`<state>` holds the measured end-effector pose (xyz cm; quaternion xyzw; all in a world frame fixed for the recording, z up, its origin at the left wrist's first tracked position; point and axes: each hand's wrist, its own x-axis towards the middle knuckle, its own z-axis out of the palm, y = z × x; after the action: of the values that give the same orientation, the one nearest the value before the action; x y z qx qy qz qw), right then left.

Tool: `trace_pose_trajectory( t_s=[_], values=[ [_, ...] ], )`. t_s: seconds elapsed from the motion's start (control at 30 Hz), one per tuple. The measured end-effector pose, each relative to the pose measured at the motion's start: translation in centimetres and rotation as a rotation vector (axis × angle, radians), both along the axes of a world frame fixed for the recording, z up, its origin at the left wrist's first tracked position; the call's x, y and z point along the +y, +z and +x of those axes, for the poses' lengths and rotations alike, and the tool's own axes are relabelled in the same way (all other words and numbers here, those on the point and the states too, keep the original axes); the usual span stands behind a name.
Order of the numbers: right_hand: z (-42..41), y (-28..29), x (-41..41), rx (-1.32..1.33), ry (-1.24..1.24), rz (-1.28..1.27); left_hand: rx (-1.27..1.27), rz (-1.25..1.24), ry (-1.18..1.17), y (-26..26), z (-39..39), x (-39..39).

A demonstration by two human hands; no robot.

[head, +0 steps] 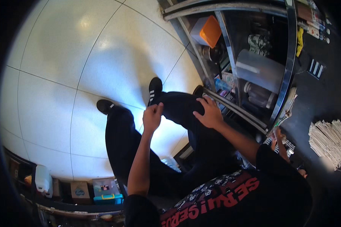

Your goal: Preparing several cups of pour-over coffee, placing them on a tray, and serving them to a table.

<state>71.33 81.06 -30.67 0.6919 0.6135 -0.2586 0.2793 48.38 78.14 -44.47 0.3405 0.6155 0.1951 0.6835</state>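
My left hand (pixel 153 117) is raised between my legs with its fingers curled in and the thumb on top. Nothing shows in its grip. My right hand (pixel 210 113) rests on the black trouser leg (pixel 180 105) near my right knee, its fingers spread and holding nothing. Below the left hand, a black shoe with white stripes (pixel 155 88) stands on the pale tiled floor (pixel 102 56). The other black shoe (pixel 104 106) is further left.
A metal-framed shelf (pixel 233 42) at right holds an orange-lidded container (pixel 211 31), a grey cylindrical container (pixel 260 69) and a jar (pixel 260 95). White straw-like sticks (pixel 329 143) lie on the dark counter (pixel 309 99). Lower left are a white jerrycan (pixel 42 180) and a teal case (pixel 108 199).
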Motion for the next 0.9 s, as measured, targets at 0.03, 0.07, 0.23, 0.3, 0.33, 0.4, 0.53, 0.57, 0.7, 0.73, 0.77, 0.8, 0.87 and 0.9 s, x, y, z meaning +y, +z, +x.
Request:
trace_pose_trajectory(
  t_s=[0.03, 0.07, 0.23, 0.3, 0.33, 0.4, 0.53, 0.57, 0.7, 0.73, 0.77, 0.8, 0.87, 0.9],
  values=[
    [-0.4, -0.5, -0.8, -0.025, -0.011, -0.044, -0.035, 0.095, 0.003, -0.7, 0.1, -1.2],
    [-0.4, -1.6, -1.3, -0.049, -0.013, -0.072, 0.016, 0.156, -0.06, -0.9, -0.6, -1.4],
    [0.2, -1.7, -0.1, -0.028, -0.022, -0.03, 0.139, 0.088, -0.073, 0.8, -2.9, 2.2],
    [0.4, -1.7, 0.1, -0.024, -0.009, -0.022, 0.148, 0.113, -0.037, 0.8, -3.0, 2.3],
    [0.4, -1.7, 0.0, -0.028, -0.015, -0.017, 0.147, 0.136, -0.021, 0.9, -3.0, 2.5],
    [0.0, -1.7, -0.2, -0.028, -0.003, -0.012, 0.132, 0.172, -0.033, 1.6, -3.3, 2.7],
    [1.2, -2.7, 0.5, -0.013, -0.05, -0.004, 0.128, 0.239, -0.053, 1.2, -2.3, 2.9],
    [1.6, -3.1, 0.7, -0.001, -0.093, -0.035, 0.147, 0.243, -0.066, 0.8, -2.2, 3.2],
    [3.9, -6.8, 3.1, 0.14, -0.247, -0.161, 0.168, 0.187, -0.123, 1.1, -3.6, 4.3],
    [5.4, -7.6, 3.9, 0.242, -0.332, -0.201, 0.159, 0.191, -0.137, 1.3, -3.6, 4.5],
    [7.0, -8.6, 4.7, 0.254, -0.431, -0.148, 0.146, 0.218, -0.162, 1.4, -3.7, 4.9],
    [9.1, -9.8, 5.5, 0.267, -0.529, -0.087, 0.132, 0.251, -0.187, 1.2, -3.7, 5.6],
    [11.2, -10.7, 7.7, 0.268, -0.377, 0.505, 0.15, 0.278, -0.223, 0.7, -4.2, 6.2],
    [10.2, -9.8, 9.5, 0.234, -0.274, 0.692, 0.162, 0.302, -0.251, 0.4, -4.7, 6.4]
  ],
)
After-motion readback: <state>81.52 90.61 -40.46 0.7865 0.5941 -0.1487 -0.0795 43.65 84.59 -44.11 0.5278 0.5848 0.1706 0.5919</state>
